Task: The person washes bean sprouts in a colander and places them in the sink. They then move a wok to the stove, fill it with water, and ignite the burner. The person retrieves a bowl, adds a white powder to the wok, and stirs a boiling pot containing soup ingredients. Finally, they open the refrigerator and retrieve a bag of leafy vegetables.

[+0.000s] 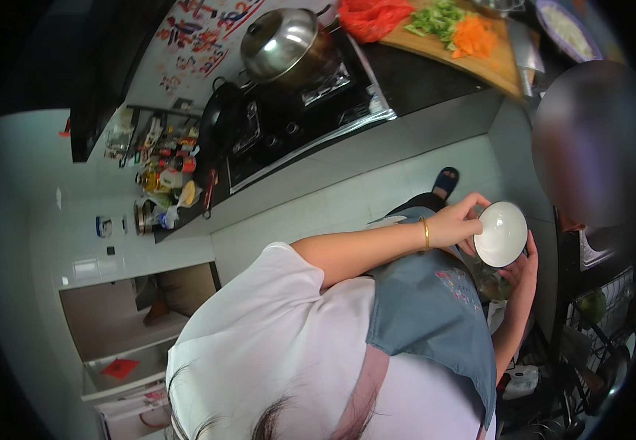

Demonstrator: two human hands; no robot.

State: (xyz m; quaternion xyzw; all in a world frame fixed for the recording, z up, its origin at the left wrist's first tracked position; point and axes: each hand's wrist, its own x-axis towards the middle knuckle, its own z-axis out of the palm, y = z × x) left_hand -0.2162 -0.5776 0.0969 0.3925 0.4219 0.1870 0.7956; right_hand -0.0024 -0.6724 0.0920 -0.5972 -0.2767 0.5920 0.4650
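A small white bowl [500, 234] with a dark rim is held up in front of the blue-grey apron [422, 297], its glossy inside facing the camera. My left hand [461, 221], below a gold bracelet [425, 234], grips the bowl's near-left rim. On the other side, my right hand [522, 264] cups the outer wall and underside; part of its fingers is hidden by the bowl. No contents are visible inside the bowl.
A lidded steel pot [279, 47] and a black wok [221, 118] stand on the gas hob [296, 118]. Chopped greens [436, 19] and shredded carrot [473, 37] lie on a wooden cutting board [406, 36], beside a cleaver [524, 49]. A blurred patch hides the right side.
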